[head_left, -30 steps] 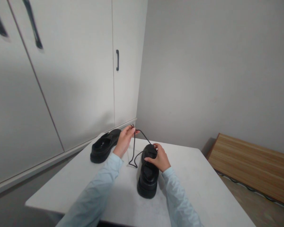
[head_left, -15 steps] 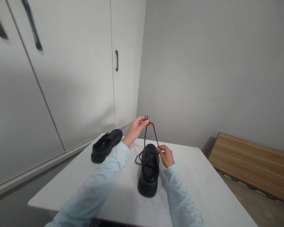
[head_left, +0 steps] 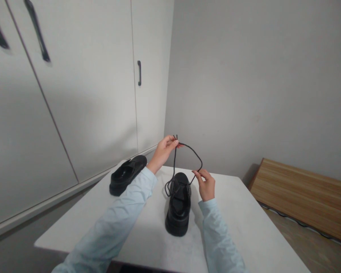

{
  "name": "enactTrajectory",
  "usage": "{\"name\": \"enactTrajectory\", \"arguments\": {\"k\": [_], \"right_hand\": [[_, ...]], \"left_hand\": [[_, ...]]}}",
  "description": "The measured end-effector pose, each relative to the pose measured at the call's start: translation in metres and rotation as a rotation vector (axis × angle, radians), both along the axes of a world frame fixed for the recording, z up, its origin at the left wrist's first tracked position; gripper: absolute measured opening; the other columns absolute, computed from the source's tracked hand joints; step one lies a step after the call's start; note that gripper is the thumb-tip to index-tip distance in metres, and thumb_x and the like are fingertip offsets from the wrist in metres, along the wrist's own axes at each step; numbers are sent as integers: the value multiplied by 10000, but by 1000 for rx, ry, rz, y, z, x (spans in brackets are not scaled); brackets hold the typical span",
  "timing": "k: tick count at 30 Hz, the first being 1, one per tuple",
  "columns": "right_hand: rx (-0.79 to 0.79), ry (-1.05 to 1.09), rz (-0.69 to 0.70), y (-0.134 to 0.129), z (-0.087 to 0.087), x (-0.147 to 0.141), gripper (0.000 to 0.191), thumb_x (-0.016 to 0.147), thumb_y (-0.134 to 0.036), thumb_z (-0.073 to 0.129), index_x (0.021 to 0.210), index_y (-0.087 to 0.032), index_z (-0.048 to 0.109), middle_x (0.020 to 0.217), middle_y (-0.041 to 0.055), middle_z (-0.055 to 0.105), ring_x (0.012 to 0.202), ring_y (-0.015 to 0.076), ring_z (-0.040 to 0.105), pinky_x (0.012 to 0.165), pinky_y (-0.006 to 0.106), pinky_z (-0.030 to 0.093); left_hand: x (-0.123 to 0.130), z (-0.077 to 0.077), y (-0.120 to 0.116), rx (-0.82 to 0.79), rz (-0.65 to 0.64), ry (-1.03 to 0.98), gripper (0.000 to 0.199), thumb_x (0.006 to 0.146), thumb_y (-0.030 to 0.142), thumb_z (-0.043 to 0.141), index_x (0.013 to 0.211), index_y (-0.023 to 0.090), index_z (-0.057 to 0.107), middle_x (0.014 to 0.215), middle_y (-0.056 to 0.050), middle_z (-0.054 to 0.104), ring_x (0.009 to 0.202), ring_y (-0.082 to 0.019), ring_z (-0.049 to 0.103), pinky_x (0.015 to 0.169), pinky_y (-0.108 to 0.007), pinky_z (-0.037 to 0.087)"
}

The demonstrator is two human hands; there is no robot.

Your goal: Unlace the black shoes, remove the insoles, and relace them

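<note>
A black shoe (head_left: 178, 220) stands on the white table (head_left: 230, 227), heel towards me. Above its toe my left hand (head_left: 165, 149) pinches the black shoelace (head_left: 193, 149), two short ends poking up over the fingers. From there one strand drops to the shoe and another arcs over to the right. My right hand (head_left: 207, 185), beside the shoe's front, is closed on that arcing strand between thumb and finger. Loose lace loops lie at the shoe's left side. The second black shoe (head_left: 121, 184) rests at the table's left, beyond my left sleeve.
White cabinet doors (head_left: 88, 94) with dark handles rise behind on the left, and a grey wall (head_left: 244, 76) stands behind the table. A wood-grain board or bench (head_left: 304, 197) is at the right, with a cable along its lower edge.
My right hand has moved right and slightly up, away from the shoe. The strand between my hands now bows outward in a wide curve. My left hand has risen slightly.
</note>
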State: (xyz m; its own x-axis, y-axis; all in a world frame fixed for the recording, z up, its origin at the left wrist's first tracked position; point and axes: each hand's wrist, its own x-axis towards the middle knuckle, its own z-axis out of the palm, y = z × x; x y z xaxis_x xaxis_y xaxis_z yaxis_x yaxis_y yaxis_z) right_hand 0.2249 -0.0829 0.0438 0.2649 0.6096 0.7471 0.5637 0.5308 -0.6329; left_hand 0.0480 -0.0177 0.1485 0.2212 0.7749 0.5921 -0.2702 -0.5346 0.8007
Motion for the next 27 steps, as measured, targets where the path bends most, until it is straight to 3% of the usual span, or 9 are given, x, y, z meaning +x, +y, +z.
{"name": "enactTrajectory", "arguments": {"k": [14,27], "right_hand": [[191,10,-70,-17,11,-5,195,846,-319,563,775,-195,697,788,56,700,791,202,630,771,359,472],[237,-19,-111,-24,12,-14,175,851,-298,564,806,-203,704,779,52,696,735,192,618,722,354,475]], "left_hand": [[2,-7,1,-9,0,22,264,746,408,631,781,173,517,751,-19,662,768,-166,654,790,-298,462],[-4,15,4,23,17,19,250,755,397,616,791,172,512,743,-11,657,724,-132,622,723,-266,451]]}}
